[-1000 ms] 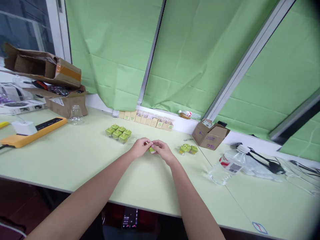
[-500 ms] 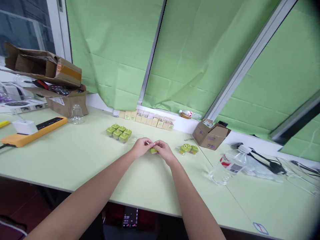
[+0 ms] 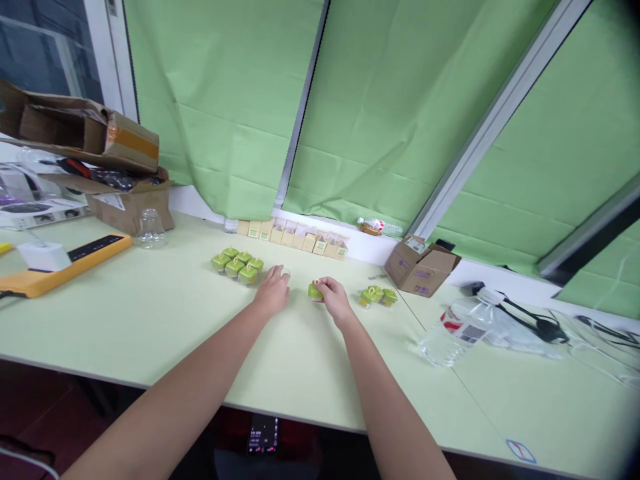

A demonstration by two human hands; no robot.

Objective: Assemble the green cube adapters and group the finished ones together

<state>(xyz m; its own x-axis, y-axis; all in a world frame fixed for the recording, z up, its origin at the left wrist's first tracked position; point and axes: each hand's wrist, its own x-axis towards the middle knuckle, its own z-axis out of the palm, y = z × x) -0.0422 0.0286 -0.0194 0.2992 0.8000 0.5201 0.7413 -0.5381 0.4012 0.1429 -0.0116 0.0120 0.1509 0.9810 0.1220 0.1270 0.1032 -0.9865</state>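
My right hand pinches a small green square lid with a pale loop on top, held just above the table. To its left, the fingers of my left hand curl around a small clear cup, of which only the rim shows. Beyond my left hand stands a group of several clear cups with green lids, set in rows. A smaller cluster of green-lidded cups, with yellowish contents, is right of my right hand.
Small cardboard boxes line the wall. An open carton and a big water bottle stand at right. On the left are an orange power strip, a clear jar and stacked cartons.
My hands have come apart. The left has moved left and forward to the clear cup; the right keeps the green lid at nearly the same spot.
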